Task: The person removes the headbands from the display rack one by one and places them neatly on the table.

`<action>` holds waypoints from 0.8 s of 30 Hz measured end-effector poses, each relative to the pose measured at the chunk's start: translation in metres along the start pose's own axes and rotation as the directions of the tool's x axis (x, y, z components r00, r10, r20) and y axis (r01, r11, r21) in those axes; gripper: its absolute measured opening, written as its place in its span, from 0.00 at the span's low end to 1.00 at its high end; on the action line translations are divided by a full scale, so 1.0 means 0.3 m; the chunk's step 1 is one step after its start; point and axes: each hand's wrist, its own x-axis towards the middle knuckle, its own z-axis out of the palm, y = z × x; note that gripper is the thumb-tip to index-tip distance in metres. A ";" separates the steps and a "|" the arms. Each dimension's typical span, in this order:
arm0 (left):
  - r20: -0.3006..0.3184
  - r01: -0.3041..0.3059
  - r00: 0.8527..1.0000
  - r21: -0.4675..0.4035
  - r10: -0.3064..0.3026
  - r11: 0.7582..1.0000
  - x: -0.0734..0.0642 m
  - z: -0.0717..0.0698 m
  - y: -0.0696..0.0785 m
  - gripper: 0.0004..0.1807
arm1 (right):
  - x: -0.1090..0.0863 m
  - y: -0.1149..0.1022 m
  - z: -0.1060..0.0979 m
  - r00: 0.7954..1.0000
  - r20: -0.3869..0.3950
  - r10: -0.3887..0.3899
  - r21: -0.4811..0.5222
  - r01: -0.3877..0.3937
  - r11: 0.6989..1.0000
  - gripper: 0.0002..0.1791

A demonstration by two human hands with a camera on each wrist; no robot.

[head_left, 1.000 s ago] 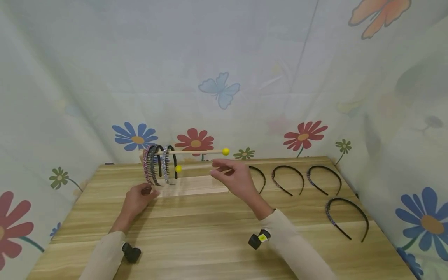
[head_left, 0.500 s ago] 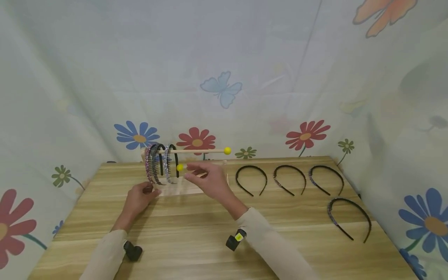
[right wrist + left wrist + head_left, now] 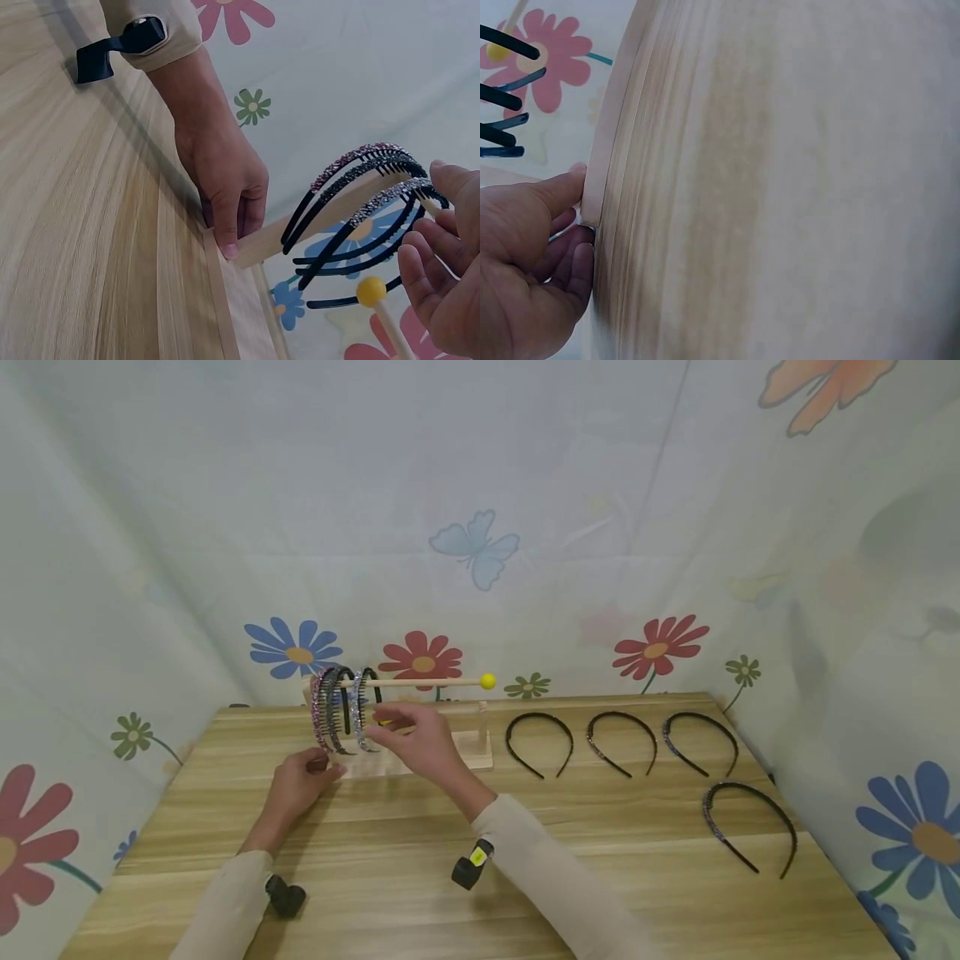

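Note:
My left hand (image 3: pixel 296 787) grips the left end of a wooden stand's base (image 3: pixel 472 760); in the left wrist view its thumb and fingers pinch the board's corner. Three toothed headbands hang from the stand's upper rod (image 3: pixel 427 682): a pink glittery headband (image 3: pixel 317 714), a dark glittery headband (image 3: pixel 386 160) and, nearest the rod's free end, a silver glittery headband (image 3: pixel 382 199). My right hand (image 3: pixel 422 739) reaches across the stand, fingertips right at the silver headband, thumb and fingers slightly apart. It covers most of the lower rod, which ends in a yellow ball (image 3: pixel 371 291).
On the wooden table (image 3: pixel 375 877), right of the stand, lie a black headband (image 3: pixel 538 717), two more headbands (image 3: pixel 622 716) in the same row, and another headband (image 3: pixel 750 793) nearer the front. A floral cloth (image 3: pixel 480 460) hangs behind and at the sides.
My right hand has moved left along the stand to the silver headband, uncovering the black headband and the right end of the stand. The left hand stays on the base.

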 end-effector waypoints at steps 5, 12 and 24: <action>-0.005 -0.008 1.000 -0.002 0.008 1.000 0.002 0.000 -0.004 0.26 | 0.014 0.007 0.024 0.999 0.016 0.033 0.010 -0.034 0.999 0.23; -0.014 -0.011 1.000 0.000 0.011 1.000 0.003 0.002 -0.008 0.24 | 0.027 -0.003 0.051 0.996 0.035 0.084 0.032 -0.085 0.996 0.23; -0.014 -0.013 1.000 -0.001 0.013 1.000 0.002 0.003 -0.009 0.23 | 0.036 -0.019 0.067 0.992 0.032 0.120 0.031 -0.121 0.992 0.19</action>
